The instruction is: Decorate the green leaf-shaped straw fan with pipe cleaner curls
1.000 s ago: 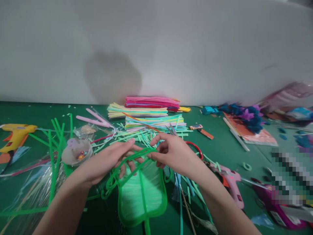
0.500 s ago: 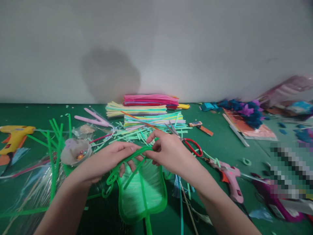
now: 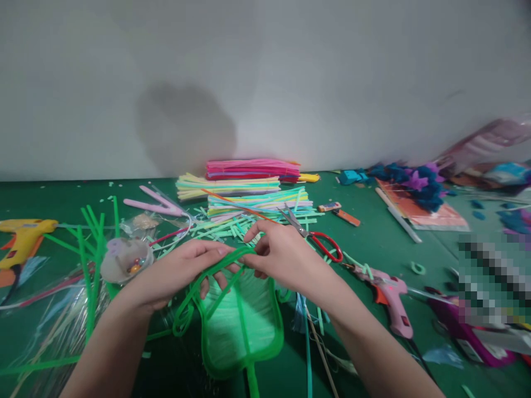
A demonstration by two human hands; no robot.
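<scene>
A bright green leaf-shaped craft piece (image 3: 243,331), edged with green pipe cleaner, lies on the green table (image 3: 373,243) in front of me. My left hand (image 3: 182,271) and my right hand (image 3: 282,254) meet above the leaf's top. Both pinch a green pipe cleaner (image 3: 207,276) that arches from my fingers down to a loop at the leaf's lower left. The fingertips of the two hands nearly touch.
Stacks of coloured pipe cleaners (image 3: 249,188) and cut green bits lie behind my hands. Red-handled scissors (image 3: 319,243) and a pink glue gun (image 3: 390,298) are at the right. A yellow glue gun (image 3: 22,237) and a small dish of beads (image 3: 124,260) are at the left.
My hands stay on the green pipe cleaner and have shifted slightly. The view has tilted a little, uncovering the scissors behind my right hand.
</scene>
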